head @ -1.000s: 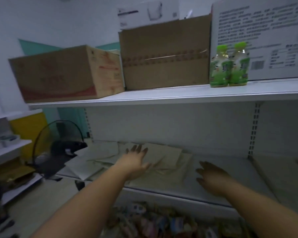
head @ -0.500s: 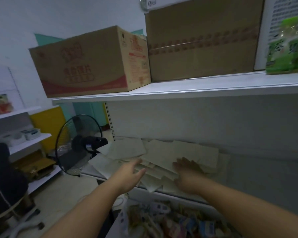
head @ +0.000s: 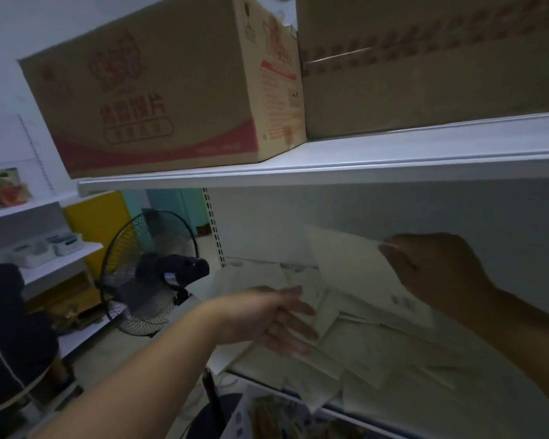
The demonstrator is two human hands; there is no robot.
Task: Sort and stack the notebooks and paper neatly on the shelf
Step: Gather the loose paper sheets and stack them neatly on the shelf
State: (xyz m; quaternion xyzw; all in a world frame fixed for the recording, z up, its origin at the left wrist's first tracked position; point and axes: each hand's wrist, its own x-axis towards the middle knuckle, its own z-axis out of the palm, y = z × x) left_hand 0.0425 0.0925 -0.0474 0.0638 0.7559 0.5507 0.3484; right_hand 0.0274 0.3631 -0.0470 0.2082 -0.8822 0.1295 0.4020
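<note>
Several pale notebooks and paper sheets lie scattered and overlapping on the dim middle shelf. My right hand pinches the top edge of one pale notebook and holds it tilted up above the pile. My left hand reaches in from the lower left with its fingers straight, resting on the left part of the scattered papers.
The upper shelf board hangs just above the hands and carries two cardboard boxes. A black standing fan stands left of the shelf. White side shelves lie further left. Packaged goods fill the level below.
The view moved closer and to the left. My right hand lifted one notebook off the pile. My left hand moved further onto the papers.
</note>
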